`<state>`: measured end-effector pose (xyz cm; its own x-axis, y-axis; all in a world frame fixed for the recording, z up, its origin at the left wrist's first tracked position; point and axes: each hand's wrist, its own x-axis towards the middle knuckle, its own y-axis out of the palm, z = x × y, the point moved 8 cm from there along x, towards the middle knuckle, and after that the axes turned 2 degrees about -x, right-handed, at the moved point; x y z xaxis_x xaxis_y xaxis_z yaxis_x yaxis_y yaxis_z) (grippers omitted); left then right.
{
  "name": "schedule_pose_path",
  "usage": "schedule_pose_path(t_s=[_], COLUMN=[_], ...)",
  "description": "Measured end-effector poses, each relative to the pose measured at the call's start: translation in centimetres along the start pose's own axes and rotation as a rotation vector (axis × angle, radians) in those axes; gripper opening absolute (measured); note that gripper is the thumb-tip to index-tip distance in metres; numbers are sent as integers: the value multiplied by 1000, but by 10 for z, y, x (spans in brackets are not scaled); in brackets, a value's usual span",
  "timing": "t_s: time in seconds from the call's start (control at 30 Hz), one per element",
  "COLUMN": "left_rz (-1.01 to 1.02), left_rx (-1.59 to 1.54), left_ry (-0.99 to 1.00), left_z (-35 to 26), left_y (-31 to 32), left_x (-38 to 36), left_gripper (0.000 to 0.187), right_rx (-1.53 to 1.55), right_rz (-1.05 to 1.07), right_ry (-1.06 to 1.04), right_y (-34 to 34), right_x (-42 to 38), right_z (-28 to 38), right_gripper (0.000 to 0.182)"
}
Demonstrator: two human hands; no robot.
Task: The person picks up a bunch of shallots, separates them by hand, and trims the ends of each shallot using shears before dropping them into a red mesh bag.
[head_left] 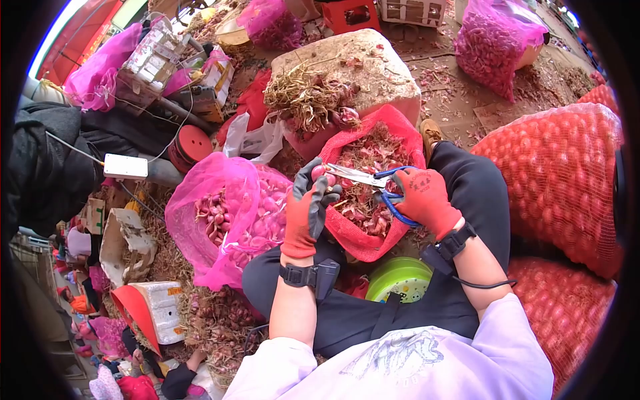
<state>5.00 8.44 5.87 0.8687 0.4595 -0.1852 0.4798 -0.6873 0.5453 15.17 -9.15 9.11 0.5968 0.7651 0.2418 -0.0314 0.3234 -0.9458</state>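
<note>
Gloved in red and grey, my left hand (308,208) pinches a small red onion (319,173) between its fingers. My right hand (425,200), in a red glove, is closed round the blue handles of the scissors (360,175). Their silver blades point left, with the tips beside the onion. Beneath both hands is a red mesh bag (363,250) with its mouth spread, holding dry skins and trimmings. To the left, a pink mesh bag (193,193) stands open with many peeled-looking onions inside.
A dirty white block (393,80) bears a bundle of onions with dry stems (310,100). Full red mesh sacks (560,180) stand at the right. A green basin (400,277) sits between my legs. Another person's dark sleeve (47,160) is at the far left.
</note>
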Motion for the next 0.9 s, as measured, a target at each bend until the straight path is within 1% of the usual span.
schedule_pose_path(t_s=[0.1, 0.2, 0.3, 0.4, 0.5, 0.6, 0.7, 0.8, 0.83, 0.9], left_rz=[-11, -6, -30, -42, -8, 87, 97, 51, 28, -19], left_rx=[-3, -4, 69, 41, 1, -141, -136, -116, -37, 123], left_ry=[-5, 9, -8, -13, -19, -39, -62, -17, 33, 133], left_z=[0, -3, -3, 0, 3, 4, 2, 4, 2, -3], left_y=[0, 3, 4, 1, 0, 2, 10, 7, 2, -8], left_x=[-1, -2, -4, -2, -2, -1, -5, -2, -1, 3], left_gripper=[41, 40, 39, 38, 38, 37, 37, 35, 35, 35], right_rx=[-24, -21, 24, -30, -58, 39, 349, 445, 431, 439], right_rz=[26, 6, 31, 59, 133, 176, 279, 317, 295, 129], right_ry=[-20, -34, -12, -14, -8, 28, 117, 167, 182, 157], right_y=[-6, -8, -1, 12, 23, 27, 38, 38, 33, 31], right_x=[3, 1, 0, -3, -6, -7, -7, -8, -6, -6], right_z=[0, 1, -1, -5, -4, 0, 1, 2, 3, 2], right_gripper=[44, 41, 37, 34, 31, 32, 35, 40, 45, 45])
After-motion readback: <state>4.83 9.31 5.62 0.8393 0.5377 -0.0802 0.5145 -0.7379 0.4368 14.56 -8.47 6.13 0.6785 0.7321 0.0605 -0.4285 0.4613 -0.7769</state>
